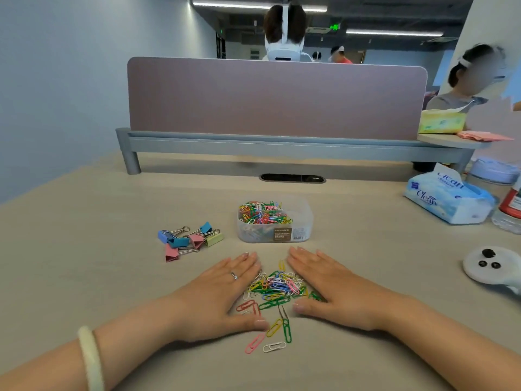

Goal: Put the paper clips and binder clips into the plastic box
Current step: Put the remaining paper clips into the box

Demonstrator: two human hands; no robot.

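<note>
Take the box [275, 221] as your mark; it stands on the desk [112, 249], with clips lying in it. The binder clips [190, 238] lie just left of the box, apart from its wall. In front of the box, nearer you, paper clips [277, 286] lie heaped on the desk. Your left hand [222, 292] rests flat at the heap's left and your right hand [335, 289] flat at its right, fingertips near the box. Behind the box is the slot [291, 178], and behind that the divider [276, 100]. Well right of the box lies the tissue pack [448, 201]; right and nearer you, a pad [490, 263].
</note>
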